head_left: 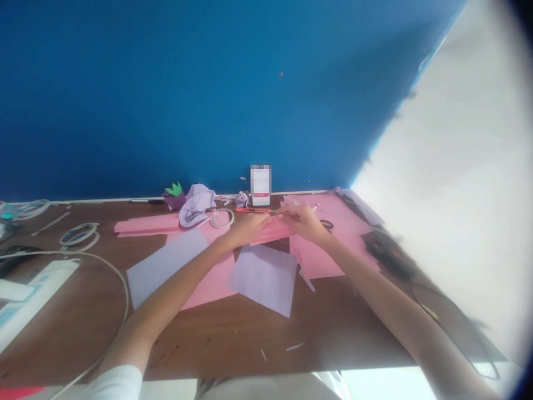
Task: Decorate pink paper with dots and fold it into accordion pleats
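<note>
Both my arms reach forward over a brown table [233,333]. My left hand [249,226] lies closed on a pink paper strip [270,230] at the far middle of the table. My right hand [303,220] pinches the same pink strip from the right, and a thin pen-like stick [313,208] pokes out past its fingers. Under and around the hands lie pink paper sheets [320,258] and two lilac sheets [266,278]. The fingertips are small and blurred.
A long pink folded strip [145,225], a crumpled lilac paper [196,204], a purple paper flower with green leaves [175,195], tape rolls [221,218], a red pen [252,210] and a small white box [260,186] lie along the blue wall. A white power strip [37,283] and cable sit left; black objects [387,250] right.
</note>
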{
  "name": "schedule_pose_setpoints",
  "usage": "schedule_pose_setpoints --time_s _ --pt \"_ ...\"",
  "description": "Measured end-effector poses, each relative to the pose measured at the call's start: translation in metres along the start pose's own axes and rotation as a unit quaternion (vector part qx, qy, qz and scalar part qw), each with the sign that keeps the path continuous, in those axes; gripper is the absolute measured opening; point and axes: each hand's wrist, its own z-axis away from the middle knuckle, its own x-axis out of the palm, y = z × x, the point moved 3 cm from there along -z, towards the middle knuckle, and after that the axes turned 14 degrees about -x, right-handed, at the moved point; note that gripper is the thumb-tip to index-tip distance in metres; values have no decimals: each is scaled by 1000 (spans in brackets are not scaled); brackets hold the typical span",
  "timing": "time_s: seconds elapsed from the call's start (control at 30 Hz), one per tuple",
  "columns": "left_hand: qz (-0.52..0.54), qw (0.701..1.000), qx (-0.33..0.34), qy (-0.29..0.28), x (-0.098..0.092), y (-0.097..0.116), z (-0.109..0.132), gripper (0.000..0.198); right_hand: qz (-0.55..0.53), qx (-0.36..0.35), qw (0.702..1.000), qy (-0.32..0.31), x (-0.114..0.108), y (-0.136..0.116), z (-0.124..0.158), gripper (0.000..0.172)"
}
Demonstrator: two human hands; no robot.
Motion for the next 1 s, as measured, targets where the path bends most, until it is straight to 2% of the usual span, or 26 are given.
schedule_pose_setpoints --time_s 0.23,0.6,0.7,0.83,1.0 --pt "13 1000 22 -18 3 0 -1 35 23 -46 998 -31 2 3 2 24" --pt "-52 997 42 47 11 -4 -4 26 62 -51 996 -46 4 3 3 20" --pt "-83 994 34 56 14 -10 -7 28 59 -41 995 -74 3 5 3 22" --pt "-126 991 29 37 19 -20 -12 28 47 -35 989 -136 6 9 5 31" --pt "-151 988 26 -10 22 -29 -11 28 93 -29 984 -147 8 15 7 27"
